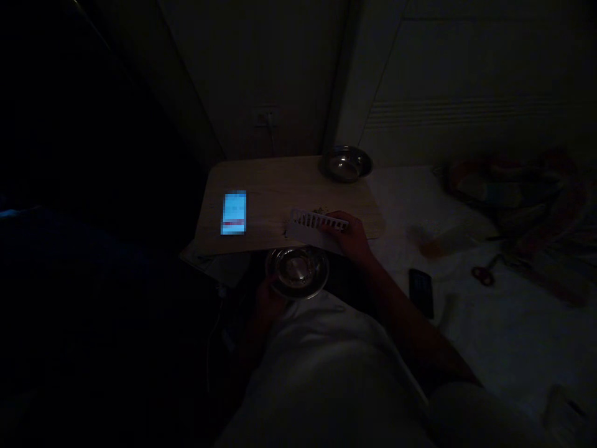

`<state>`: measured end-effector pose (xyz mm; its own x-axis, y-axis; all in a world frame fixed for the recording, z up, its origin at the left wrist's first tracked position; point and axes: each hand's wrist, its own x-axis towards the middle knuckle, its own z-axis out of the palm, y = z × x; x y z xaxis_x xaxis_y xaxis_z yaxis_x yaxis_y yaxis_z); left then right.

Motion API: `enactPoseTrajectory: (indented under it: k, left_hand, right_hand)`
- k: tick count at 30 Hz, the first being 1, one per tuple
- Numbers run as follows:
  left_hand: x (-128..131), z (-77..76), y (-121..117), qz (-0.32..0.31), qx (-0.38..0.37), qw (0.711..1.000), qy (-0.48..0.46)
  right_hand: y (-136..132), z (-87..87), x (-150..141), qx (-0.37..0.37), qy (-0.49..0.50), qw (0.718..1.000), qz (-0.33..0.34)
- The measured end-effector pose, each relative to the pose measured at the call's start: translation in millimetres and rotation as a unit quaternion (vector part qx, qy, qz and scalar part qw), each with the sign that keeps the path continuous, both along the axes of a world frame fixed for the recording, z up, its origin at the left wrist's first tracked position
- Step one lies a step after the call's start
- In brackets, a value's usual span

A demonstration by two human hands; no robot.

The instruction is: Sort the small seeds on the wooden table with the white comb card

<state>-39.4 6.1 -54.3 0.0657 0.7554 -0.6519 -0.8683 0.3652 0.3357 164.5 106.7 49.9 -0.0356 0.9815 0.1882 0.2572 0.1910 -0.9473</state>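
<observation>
A white slotted piece [305,234] is held at its right end in the closed right hand [352,236], its long axis laid roughly left to right over the desk [275,180]. Nearer the body, just by the desk's near edge, a metal bowl [301,290] is held at its rim by the left hand [271,297], its finger closure hidden; the right forearm is angled forward and leftward

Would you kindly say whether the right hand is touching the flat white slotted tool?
Touching: the head view shows the right hand gripping the slotted tool at its right end.
</observation>
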Motion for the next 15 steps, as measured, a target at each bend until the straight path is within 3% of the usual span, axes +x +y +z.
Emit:
enactPoseTrajectory:
  k: [4,15]
  left_hand:
    - [0.0,1.7,1.3,0.001,-0.031,1.0,-0.001]
    - [0.9,2.8,-0.8,-0.001,-0.02,1.0,-0.001]
  right_hand:
    - [-0.9,2.3,-1.8,0.006,0.002,1.0,-0.003]
    - [1.1,-2.3,-2.0,0.017,0.004,1.0,-0.007]
